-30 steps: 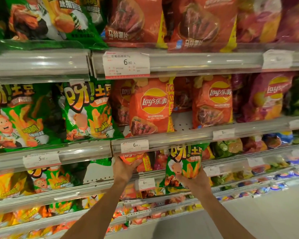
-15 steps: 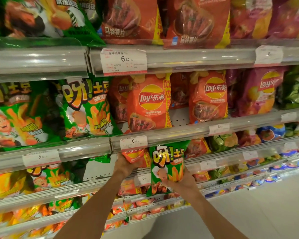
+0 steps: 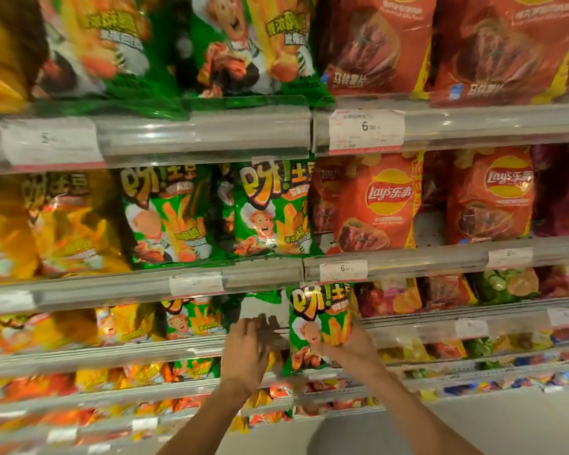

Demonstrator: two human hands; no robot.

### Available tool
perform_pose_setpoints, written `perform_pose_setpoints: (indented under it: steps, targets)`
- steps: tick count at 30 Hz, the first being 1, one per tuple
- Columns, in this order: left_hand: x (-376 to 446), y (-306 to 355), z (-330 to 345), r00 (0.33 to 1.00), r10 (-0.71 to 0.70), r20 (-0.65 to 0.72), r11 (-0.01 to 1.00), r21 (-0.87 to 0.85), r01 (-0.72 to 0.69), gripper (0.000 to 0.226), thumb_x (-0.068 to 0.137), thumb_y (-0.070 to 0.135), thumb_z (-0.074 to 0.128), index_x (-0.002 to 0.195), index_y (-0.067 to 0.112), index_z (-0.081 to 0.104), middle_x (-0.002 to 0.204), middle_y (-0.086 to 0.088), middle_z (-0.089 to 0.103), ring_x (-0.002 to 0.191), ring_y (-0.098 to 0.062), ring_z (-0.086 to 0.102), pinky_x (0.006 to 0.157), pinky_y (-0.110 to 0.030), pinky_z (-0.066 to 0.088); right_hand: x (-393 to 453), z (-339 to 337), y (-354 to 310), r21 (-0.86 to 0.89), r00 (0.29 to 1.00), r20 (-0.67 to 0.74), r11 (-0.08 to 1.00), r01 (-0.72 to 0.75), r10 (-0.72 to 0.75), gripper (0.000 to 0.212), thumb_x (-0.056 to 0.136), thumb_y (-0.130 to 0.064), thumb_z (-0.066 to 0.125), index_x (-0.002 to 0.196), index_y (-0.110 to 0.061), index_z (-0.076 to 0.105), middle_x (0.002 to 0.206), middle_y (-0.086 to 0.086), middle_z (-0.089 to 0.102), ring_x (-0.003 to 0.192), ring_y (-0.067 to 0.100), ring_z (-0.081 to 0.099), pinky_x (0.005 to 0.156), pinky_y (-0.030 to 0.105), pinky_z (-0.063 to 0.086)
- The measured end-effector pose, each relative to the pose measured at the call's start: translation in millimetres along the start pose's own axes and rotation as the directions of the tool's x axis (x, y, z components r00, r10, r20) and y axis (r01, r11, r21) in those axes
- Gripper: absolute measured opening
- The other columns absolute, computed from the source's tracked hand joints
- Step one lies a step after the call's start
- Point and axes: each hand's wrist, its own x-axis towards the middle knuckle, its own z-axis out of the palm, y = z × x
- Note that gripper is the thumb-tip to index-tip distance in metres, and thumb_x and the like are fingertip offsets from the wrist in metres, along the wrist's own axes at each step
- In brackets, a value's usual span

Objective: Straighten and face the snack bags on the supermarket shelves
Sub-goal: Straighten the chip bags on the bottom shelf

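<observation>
At the shelf's front edge (image 3: 178, 351), the right hand (image 3: 352, 348) pinched a glossy green crinkled-foil snack bag (image 3: 319, 320); the left hand (image 3: 243, 349) hovered spread; the slick bag risked slipping.

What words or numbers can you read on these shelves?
"Lay's 乐事": red bag.
"呀!土豆": held green bag, in the right hand.
"马铃薯片": top red bag.
"6": price tag; its small print is blurred.
Other tags: unreadable.

Right hand (image 3: 349, 348) gripping, left hand (image 3: 245, 351) spread.
</observation>
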Motion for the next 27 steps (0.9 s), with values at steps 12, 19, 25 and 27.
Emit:
perform_pose_setpoints:
  steps: [12, 19, 25, 27]
  targets:
    - [-27, -55, -3, 0.997, -0.016, 0.076, 0.941, 0.339, -0.011, 0.064, 0.102, 0.044, 0.035, 0.156, 0.015, 0.015, 0.161, -0.007, 0.016, 0.150, -0.029, 0.009, 0.124, -0.048, 0.000, 64, 91, -55, 0.046, 0.998, -0.050, 0.999, -0.024, 0.026, 0.061, 0.065, -0.053, 0.092, 0.108, -0.033, 0.052, 0.095, -0.023, 0.063, 0.087, -0.008, 0.055, 0.078, 0.021, 0.047]
    - [-27, -59, -3, 0.995, -0.009, 0.099, 0.950, 0.312, -0.023, 0.068, 0.102, 0.043, 0.036, 0.157, 0.016, 0.008, 0.159, -0.007, 0.015, 0.149, -0.031, 0.008, 0.123, -0.047, 0.000, 92, 117, -43, -0.131, 0.999, 0.005, 0.990, -0.044, 0.045, 0.064, 0.072, -0.038, 0.091, 0.123, -0.017, 0.058, 0.112, -0.006, 0.063, 0.108, 0.016, 0.060, 0.092, 0.028, 0.048]
    - [-26, -65, 1, 0.988, -0.020, 0.150, 0.957, 0.288, -0.025, 0.074, 0.099, 0.047, 0.039, 0.157, 0.016, 0.006, 0.159, -0.007, 0.016, 0.147, -0.034, 0.009, 0.122, -0.048, 0.005, 99, 128, -37, -0.182, 0.989, 0.045, 0.975, -0.130, 0.140, 0.089, 0.069, -0.048, 0.090, 0.141, -0.017, 0.048, 0.135, 0.003, 0.060, 0.128, 0.025, 0.057, 0.107, 0.035, 0.046]
    - [-24, -65, 3, 0.986, -0.032, 0.163, 0.959, 0.282, -0.016, 0.073, 0.098, 0.049, 0.039, 0.157, 0.017, 0.008, 0.161, -0.007, 0.014, 0.148, -0.034, 0.008, 0.122, -0.048, 0.006, 97, 127, -37, -0.198, 0.986, 0.059, 0.970, -0.141, 0.156, 0.088, 0.069, -0.051, 0.089, 0.141, -0.021, 0.047, 0.132, 0.000, 0.063, 0.124, 0.022, 0.059, 0.107, 0.035, 0.047]
